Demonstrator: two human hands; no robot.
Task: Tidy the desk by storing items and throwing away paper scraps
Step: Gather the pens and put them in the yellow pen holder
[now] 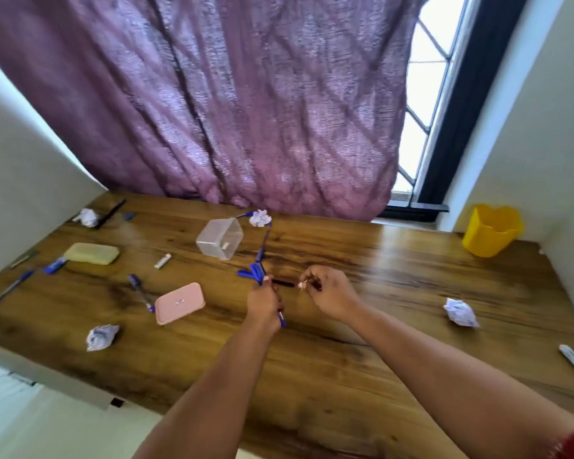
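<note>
- At desk [345, 376] centre, my left hand [262, 304] grips blue pens [255, 273].
- My right hand [328, 289], at its 3 o'clock, pinches a white scrap [301, 285].
- Pink lid [179, 303] label unreadable.

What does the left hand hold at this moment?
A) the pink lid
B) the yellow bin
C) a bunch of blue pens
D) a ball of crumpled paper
C: the left hand grips a bunch of blue pens, their ends sticking out above the fingers.
</note>
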